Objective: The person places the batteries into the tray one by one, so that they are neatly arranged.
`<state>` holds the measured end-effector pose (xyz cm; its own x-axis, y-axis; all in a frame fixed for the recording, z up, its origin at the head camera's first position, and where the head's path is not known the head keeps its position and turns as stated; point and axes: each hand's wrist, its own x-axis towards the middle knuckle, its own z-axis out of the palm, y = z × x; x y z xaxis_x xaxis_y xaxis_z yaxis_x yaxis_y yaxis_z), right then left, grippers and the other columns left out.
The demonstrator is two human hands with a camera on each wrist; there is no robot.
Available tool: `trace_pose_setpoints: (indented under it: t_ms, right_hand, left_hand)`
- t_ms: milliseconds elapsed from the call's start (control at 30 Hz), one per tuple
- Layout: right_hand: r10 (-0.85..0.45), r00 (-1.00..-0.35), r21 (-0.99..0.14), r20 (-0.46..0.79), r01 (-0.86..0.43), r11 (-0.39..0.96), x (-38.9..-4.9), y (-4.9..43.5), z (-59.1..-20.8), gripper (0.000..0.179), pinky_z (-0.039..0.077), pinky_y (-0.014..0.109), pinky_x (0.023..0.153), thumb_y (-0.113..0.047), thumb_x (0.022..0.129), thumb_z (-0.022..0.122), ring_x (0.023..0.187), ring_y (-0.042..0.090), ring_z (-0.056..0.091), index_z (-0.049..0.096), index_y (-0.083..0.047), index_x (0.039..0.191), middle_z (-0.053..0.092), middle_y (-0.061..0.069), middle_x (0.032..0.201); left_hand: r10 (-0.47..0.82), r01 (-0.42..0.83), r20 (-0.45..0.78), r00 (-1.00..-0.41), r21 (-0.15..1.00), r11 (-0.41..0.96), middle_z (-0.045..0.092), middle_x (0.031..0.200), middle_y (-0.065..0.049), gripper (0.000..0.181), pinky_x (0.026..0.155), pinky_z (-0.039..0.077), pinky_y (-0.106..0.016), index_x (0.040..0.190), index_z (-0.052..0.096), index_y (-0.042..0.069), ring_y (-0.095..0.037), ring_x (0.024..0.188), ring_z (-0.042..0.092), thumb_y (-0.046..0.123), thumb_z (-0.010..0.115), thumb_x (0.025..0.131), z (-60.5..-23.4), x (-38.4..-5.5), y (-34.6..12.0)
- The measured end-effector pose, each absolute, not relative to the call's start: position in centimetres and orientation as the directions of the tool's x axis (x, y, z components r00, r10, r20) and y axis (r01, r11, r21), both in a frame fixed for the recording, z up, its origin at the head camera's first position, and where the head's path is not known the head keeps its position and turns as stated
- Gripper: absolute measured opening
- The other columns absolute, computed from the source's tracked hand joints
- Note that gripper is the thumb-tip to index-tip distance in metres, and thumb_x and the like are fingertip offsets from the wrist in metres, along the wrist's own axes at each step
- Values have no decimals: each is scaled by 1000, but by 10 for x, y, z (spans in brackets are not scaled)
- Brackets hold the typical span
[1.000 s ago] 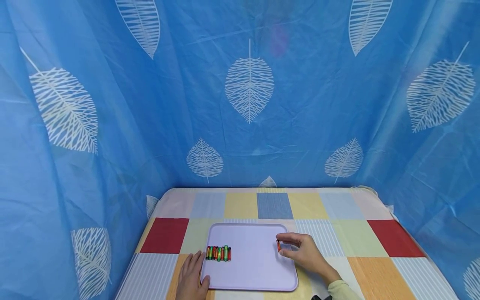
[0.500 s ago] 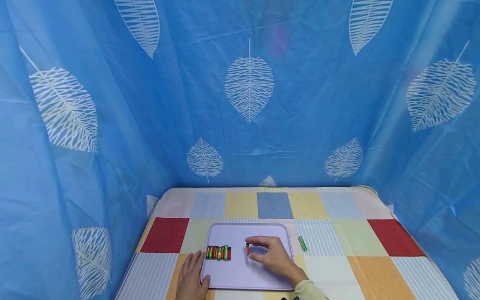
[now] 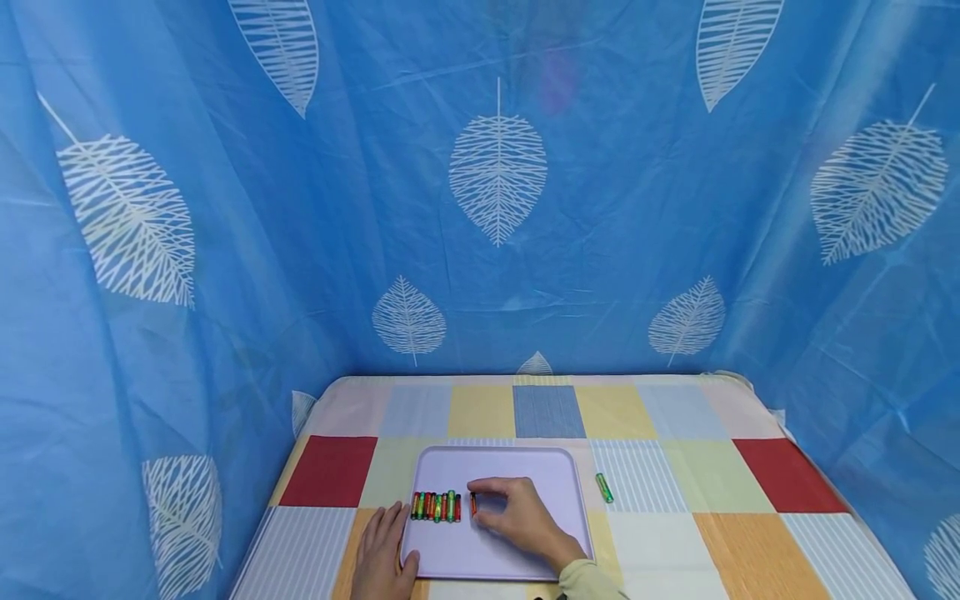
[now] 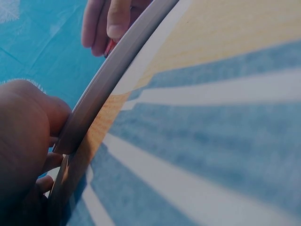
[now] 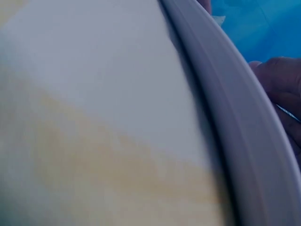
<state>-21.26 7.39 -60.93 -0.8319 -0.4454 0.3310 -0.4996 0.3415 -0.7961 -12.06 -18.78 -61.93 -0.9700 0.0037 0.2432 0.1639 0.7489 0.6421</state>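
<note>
My right hand (image 3: 521,518) pinches a red battery (image 3: 473,506) between thumb and fingers over the lilac tray (image 3: 480,560). Just left of it lies a row of several red and green batteries (image 3: 437,507) side by side on the tray. My left hand (image 3: 382,557) rests at the tray's left edge, fingers extended and thumb by the near corner. In the left wrist view, the tray's rim (image 4: 110,70) runs past my left hand (image 4: 28,125), and a sliver of the red battery (image 4: 109,46) shows. The right wrist view shows mostly rim (image 5: 235,108); the battery is hidden there.
A single green battery (image 3: 604,488) lies on the patchwork tablecloth (image 3: 652,542), to the right of the tray. Blue curtains with white leaf prints (image 3: 498,308) enclose the table at the back and both sides.
My right hand has carried the red battery leftward from the tray's right edge to beside the row. The green battery on the cloth has come into view. My left hand has stayed put.
</note>
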Motion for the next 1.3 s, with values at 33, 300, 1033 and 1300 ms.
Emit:
trace_pose_setpoints:
  t_ms: [33,300,1033,1300]
  right_hand:
    - [-448,-829,-788,336,-508,348,-213,71,-610,41,63,32,106,-5,86,89,119,18,78,81,-6,126,83,2,123]
    - [-455,-830,-768,322,-510,387,-216,55,-611,42,63,33,105,-1,84,89,116,16,78,82,-7,125,84,3,120]
    - [-474,-831,-691,290,-525,497,-212,60,-602,46,63,36,106,-11,83,92,119,17,77,82,-10,127,83,0,123]
    - [-484,-848,-785,215,-445,431,-215,89,-596,47,62,35,109,-18,87,91,124,18,75,79,-9,132,80,1,132]
  left_hand:
    - [6,168,248,-969,639,751,58,153,-28,67,119,32,-79,149,60,-4,-56,145,42,11,74,85,-619,-120,-188]
    - [4,158,237,-971,635,756,58,155,-27,68,121,32,-77,150,60,-3,-55,147,41,12,74,86,-617,-121,-188]
    - [-1,151,228,-974,644,750,57,155,-27,67,120,31,-79,150,60,-3,-55,147,40,10,74,86,-620,-122,-186]
    - [-3,142,220,-976,640,755,57,154,-28,67,121,31,-78,150,60,-4,-55,147,40,11,75,86,-621,-122,-187]
